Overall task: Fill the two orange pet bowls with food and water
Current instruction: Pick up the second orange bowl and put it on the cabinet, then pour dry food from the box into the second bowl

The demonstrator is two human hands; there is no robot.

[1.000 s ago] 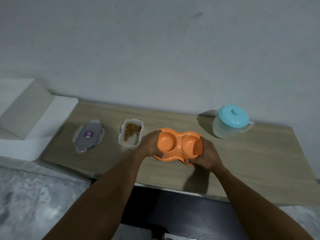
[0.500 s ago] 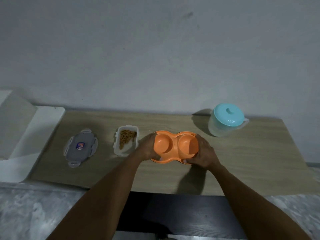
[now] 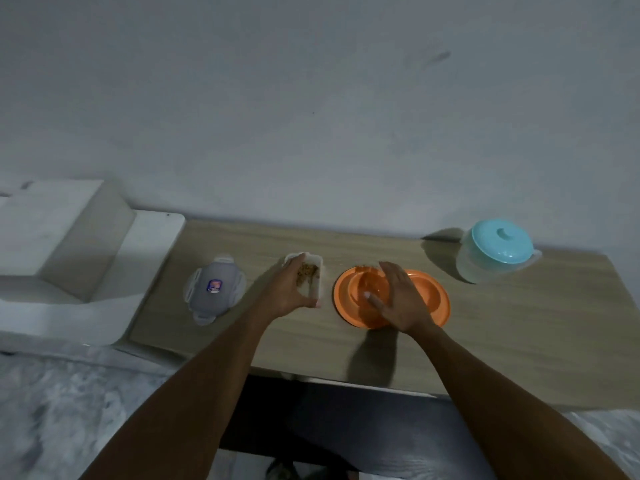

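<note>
a plain grey wall [image 3: 311,98] fills the far half of the view. below it a long wood-grain worktop [image 3: 519,341] runs left to right; its right end is cut off by the frame edge. a white stepped unit [image 3: 52,237] stands against its left end, partly out of view, and what it is cannot be told. mottled grey floor [image 3: 52,410] shows near left, blurred. under the worktop's near edge all is dark.

two bare forearms reach in from the near edge. a clear jug [image 3: 491,258] with a teal lid stands far right, well apart from both arms; how full it is cannot be made out.

the orange bowls [image 3: 429,292], one joined double dish, lie flat on the worktop at centre right. the right grip [image 3: 401,299] is over their middle with straight, spread fingers, holding nothing; it hides the divide and most of both hollows, and whether it touches the dish cannot be told. a brownish smudge at the far rim of the left hollow is too blurred to name.

a grey tub lid [image 3: 214,289] with a small sticker lies left, apart from the rest. between it and the bowls stands the clear food tub [image 3: 317,282], brown kibble [image 3: 306,271] heaped at its far end. the left grip [image 3: 287,292] curls round the tub, fingers at its far left corner, thumb at its near end, covering its left wall.
</note>
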